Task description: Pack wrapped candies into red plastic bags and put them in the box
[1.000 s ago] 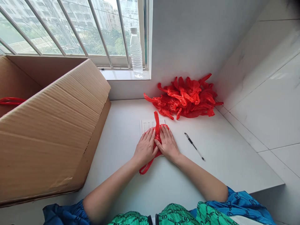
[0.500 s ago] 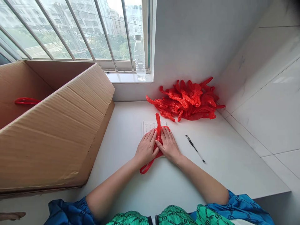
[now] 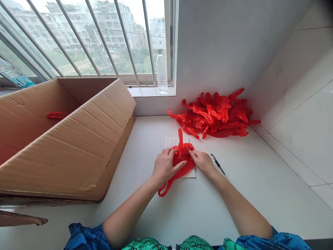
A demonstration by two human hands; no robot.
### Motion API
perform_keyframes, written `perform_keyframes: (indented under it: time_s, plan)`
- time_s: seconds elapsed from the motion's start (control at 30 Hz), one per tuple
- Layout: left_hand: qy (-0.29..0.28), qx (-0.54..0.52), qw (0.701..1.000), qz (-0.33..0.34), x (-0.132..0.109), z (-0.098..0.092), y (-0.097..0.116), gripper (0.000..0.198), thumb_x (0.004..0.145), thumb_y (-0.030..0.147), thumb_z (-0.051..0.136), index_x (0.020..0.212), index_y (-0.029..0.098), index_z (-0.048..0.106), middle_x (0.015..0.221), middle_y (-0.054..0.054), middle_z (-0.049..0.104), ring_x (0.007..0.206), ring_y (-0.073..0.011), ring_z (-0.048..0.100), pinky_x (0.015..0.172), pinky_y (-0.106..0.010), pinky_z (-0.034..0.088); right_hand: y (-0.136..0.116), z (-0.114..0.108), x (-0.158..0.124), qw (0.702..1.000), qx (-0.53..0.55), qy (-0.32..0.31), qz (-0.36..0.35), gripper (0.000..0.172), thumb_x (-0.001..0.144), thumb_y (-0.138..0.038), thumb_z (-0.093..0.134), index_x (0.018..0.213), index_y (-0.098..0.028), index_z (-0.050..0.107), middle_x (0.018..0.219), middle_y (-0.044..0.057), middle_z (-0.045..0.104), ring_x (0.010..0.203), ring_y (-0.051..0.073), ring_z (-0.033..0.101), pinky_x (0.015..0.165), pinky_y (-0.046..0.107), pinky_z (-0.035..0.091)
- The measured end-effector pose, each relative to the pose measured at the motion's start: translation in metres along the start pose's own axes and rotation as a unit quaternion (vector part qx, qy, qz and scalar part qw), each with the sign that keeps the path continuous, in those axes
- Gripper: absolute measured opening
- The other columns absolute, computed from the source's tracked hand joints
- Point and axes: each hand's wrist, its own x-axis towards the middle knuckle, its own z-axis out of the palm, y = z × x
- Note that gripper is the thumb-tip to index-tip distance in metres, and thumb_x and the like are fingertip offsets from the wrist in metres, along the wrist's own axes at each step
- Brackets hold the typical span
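Observation:
A crumpled red plastic bag (image 3: 185, 158) lies over a white printed sheet (image 3: 191, 173), one handle loop pointing away from me and another toward me at the lower left. My left hand (image 3: 166, 165) rests on the bag's left side, thumb spread apart from the fingers. At the bag's right edge, my right hand (image 3: 204, 161) pinches the red plastic between thumb and curled fingers. Just right of that hand lies a black pen (image 3: 218, 164), its lower end near my forearm.
A large open cardboard box (image 3: 70, 149) stands at the left with something red inside. A heap of red bags (image 3: 215, 116) lies against the back wall. A clear bottle (image 3: 161, 73) stands on the windowsill (image 3: 148, 91).
My hands have moved apart, the right one from lying flat to gripping the bag's edge. More of the bag and sheet shows. The whole view has shifted a little.

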Motion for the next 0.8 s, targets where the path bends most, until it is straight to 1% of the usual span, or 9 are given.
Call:
perform_keyframes:
  time_s: [0.07, 0.13, 0.23, 0.33, 0.5, 0.6, 0.7, 0.73, 0.8]
  plan:
    - [0.0, 0.031, 1.0, -0.003, -0.001, 0.011, 0.001, 0.056, 0.087, 0.064, 0.058, 0.121, 0.019, 0.06, 0.108, -0.011, 0.063, 0.098, -0.0283, 0.059, 0.08, -0.042, 0.048, 0.001, 0.003, 0.001, 1.0, -0.013, -0.01, 0.0, 0.055, 0.101, -0.055, 0.026, 0.063, -0.023, 0.05, 0.059, 0.0, 0.059, 0.056, 0.017, 0.053, 0.056, 0.027, 0.031]
    - [0.011, 0.022, 1.0, -0.012, -0.002, 0.018, -0.001, 0.048, 0.089, 0.057, 0.057, 0.119, 0.019, 0.061, 0.107, -0.01, 0.064, 0.097, -0.0277, 0.059, 0.082, -0.042, 0.046, 0.003, 0.002, 0.001, 1.0, -0.005, -0.009, -0.003, 0.054, 0.101, -0.054, 0.024, 0.064, -0.023, 0.048, 0.059, 0.0, 0.058, 0.056, 0.017, 0.053, 0.057, 0.026, 0.032]
    - [0.033, -0.135, 0.988, -0.06, -0.002, 0.022, -0.007, 0.025, 0.092, 0.04, 0.055, 0.107, 0.022, 0.066, 0.1, -0.007, 0.064, 0.094, -0.0238, 0.058, 0.084, -0.039, 0.044, 0.003, -0.001, 0.0, 1.0, 0.012, -0.011, -0.004, 0.054, 0.101, -0.053, 0.022, 0.065, -0.023, 0.048, 0.059, 0.0, 0.059, 0.056, 0.016, 0.054, 0.059, 0.026, 0.035]
    - [0.047, -0.341, 0.928, -0.141, 0.0, 0.019, -0.016, 0.02, 0.09, 0.038, 0.056, 0.089, 0.022, 0.068, 0.086, -0.003, 0.064, 0.084, -0.0197, 0.057, 0.078, -0.032, 0.044, 0.002, -0.004, -0.001, 0.999, 0.046, -0.014, 0.004, 0.053, 0.101, -0.053, 0.022, 0.066, -0.023, 0.049, 0.06, 0.0, 0.061, 0.056, 0.016, 0.056, 0.059, 0.026, 0.038]
    - [0.044, -0.469, 0.858, -0.207, 0.004, 0.004, -0.031, 0.044, 0.091, 0.057, 0.049, 0.091, 0.016, 0.065, 0.079, -0.004, 0.067, 0.069, -0.0167, 0.06, 0.063, -0.027, 0.047, 0.0, -0.005, -0.002, 0.995, 0.089, -0.022, 0.025, 0.052, 0.1, -0.056, 0.024, 0.067, -0.024, 0.049, 0.059, 0.0, 0.061, 0.053, 0.016, 0.058, 0.057, 0.026, 0.041]
    - [0.036, -0.549, 0.802, -0.233, 0.001, -0.022, -0.029, 0.047, 0.088, 0.06, 0.055, 0.097, 0.014, 0.066, 0.079, -0.005, 0.069, 0.068, -0.0172, 0.063, 0.06, -0.027, 0.05, 0.0, -0.004, -0.002, 0.994, 0.096, -0.027, 0.034, 0.053, 0.099, -0.058, 0.024, 0.067, -0.024, 0.049, 0.06, 0.0, 0.06, 0.054, 0.016, 0.058, 0.056, 0.026, 0.042]
    - [0.018, -0.632, 0.737, -0.241, -0.017, -0.07, -0.022, 0.042, 0.08, 0.053, 0.07, 0.101, 0.016, 0.07, 0.086, -0.007, 0.071, 0.075, -0.0202, 0.067, 0.064, -0.029, 0.054, 0.001, -0.003, -0.003, 0.994, 0.093, -0.039, 0.031, 0.053, 0.098, -0.059, 0.026, 0.066, -0.024, 0.048, 0.062, 0.0, 0.061, 0.055, 0.016, 0.059, 0.057, 0.026, 0.042]
    - [0.012, -0.626, 0.742, -0.239, -0.027, -0.091, -0.02, 0.042, 0.079, 0.05, 0.073, 0.104, 0.017, 0.071, 0.089, -0.008, 0.072, 0.079, -0.0223, 0.068, 0.067, -0.031, 0.056, 0.001, -0.002, -0.003, 0.994, 0.092, -0.043, 0.029, 0.053, 0.098, -0.06, 0.026, 0.066, -0.024, 0.047, 0.062, 0.0, 0.061, 0.055, 0.016, 0.058, 0.057, 0.026, 0.042]
    - [0.028, -0.577, 0.778, -0.246, -0.053, -0.136, -0.02, 0.045, 0.075, 0.05, 0.076, 0.107, 0.019, 0.073, 0.091, -0.008, 0.073, 0.089, -0.0286, 0.069, 0.069, -0.036, 0.058, 0.003, 0.0, -0.004, 0.994, 0.092, -0.049, 0.029, 0.053, 0.097, -0.062, 0.027, 0.066, -0.024, 0.048, 0.063, 0.0, 0.062, 0.056, 0.017, 0.058, 0.057, 0.026, 0.042]
